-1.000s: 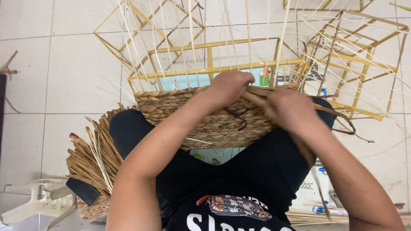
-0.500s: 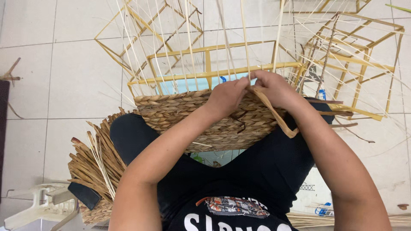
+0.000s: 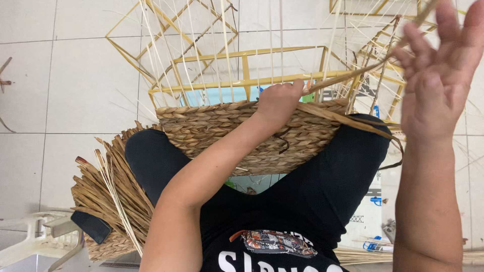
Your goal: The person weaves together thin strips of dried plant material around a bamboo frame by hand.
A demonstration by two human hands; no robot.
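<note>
A bundle of dry straw lies on the tiled floor by the person's left leg. The half-woven basket rests across both thighs. The left hand is closed on its top rim among the upright canes. The right hand is raised well apart, fingers loosely spread, pulling a long strand taut. Bare yellow frames stand beyond.

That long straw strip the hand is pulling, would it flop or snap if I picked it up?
The strip would probably flop: it sags in a curve between the right hand and the woven basket. It looks thin and dry, so likely very light. Sharp bends might crack it.
</note>
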